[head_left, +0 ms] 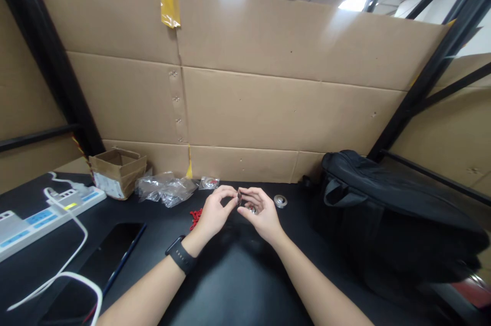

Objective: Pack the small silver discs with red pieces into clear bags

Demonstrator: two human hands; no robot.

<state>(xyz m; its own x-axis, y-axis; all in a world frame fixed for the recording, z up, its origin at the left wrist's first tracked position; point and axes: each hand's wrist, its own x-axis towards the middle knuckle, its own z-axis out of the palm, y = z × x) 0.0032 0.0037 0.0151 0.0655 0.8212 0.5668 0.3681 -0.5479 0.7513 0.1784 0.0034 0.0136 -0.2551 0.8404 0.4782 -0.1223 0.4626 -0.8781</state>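
Note:
My left hand (217, 212), with a dark watch on its wrist, pinches a small dark disc-like piece (239, 197) between thumb and fingers. From the other side, the fingers of my right hand (264, 213) close on the same piece, which is seen nearly edge-on. A small shiny metal item (252, 209) shows between the right thumb and fingers; whether it is held or lies on the table behind, I cannot tell. Several small red pieces (195, 217) lie beside my left hand. To the right of my right hand rests a round silvery metal ring-like part (280, 201).
Behind the hands lie crumpled clear plastic bags (166, 189) and a small bagged round part (209, 182). An open cardboard box (118, 172), a white power strip (49, 218) with cables and a dark tablet (97, 264) occupy the left. A black bag (391, 223) fills the right.

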